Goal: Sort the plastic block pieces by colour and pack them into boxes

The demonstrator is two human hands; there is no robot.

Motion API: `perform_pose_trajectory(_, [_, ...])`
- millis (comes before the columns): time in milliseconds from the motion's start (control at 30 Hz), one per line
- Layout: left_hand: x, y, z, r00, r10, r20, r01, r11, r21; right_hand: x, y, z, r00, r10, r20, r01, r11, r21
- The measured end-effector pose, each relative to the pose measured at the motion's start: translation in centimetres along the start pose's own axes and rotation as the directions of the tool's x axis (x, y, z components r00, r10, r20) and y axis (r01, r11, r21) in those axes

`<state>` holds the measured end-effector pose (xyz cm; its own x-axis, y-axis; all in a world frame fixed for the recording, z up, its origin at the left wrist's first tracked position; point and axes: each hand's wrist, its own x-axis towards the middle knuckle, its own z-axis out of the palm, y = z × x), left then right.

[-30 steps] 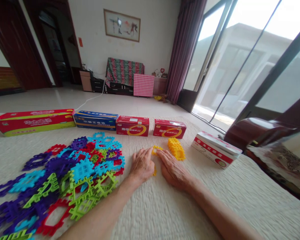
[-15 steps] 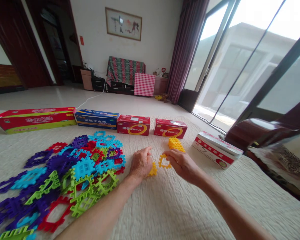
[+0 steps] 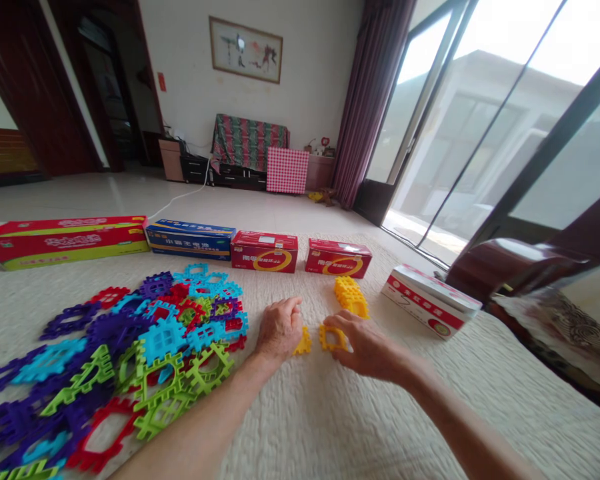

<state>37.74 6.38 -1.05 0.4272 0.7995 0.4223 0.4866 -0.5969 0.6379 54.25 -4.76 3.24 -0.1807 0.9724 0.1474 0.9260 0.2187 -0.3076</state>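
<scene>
Had nearer right hand (image 3: 367,347) spread around right edge of yellow toothed frame (image 3: 325,338), below centre; couldn't tell grip of curled left hand (image 3: 280,328).

小霸王电池 is printed on the blue box (image 3: 191,248); 南孚 is borne by the left small red box (image 3: 264,252) and the right small red box (image 3: 339,259). Lettering on the long red box (image 3: 70,241) and white box (image 3: 431,300) is blurred.
</scene>
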Motion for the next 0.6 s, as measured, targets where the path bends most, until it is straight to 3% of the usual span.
perform_pose_trajectory(100, [0.1, -0.1, 0.1, 1.000, 0.001, -0.001, -0.001, 1.000, 0.005, -0.1, 0.8, -0.8, 0.999, -0.002, -0.032, 0.001, 1.000, -0.023])
perform_pose_trajectory(300, [0.1, -0.2, 0.1, 1.000, 0.011, 0.002, -0.011, 1.000, -0.010, -0.3, 4.2, -2.6, 0.966, 0.063, -0.250, -0.111, 0.977, -0.184])
perform_pose_trajectory(467, [0.1, -0.3, 0.2, 1.000, -0.011, -0.016, 0.010, 0.999, -0.046, -0.6, 5.8, -2.3, 0.977, 0.086, -0.197, -0.137, 0.956, -0.261])
perform_pose_trajectory(600, [0.0, -0.3, 0.1, 0.995, -0.070, -0.072, 0.062, 0.992, -0.112, -0.5, 5.3, -2.4, 0.974, 0.099, -0.203, -0.156, 0.945, -0.287])
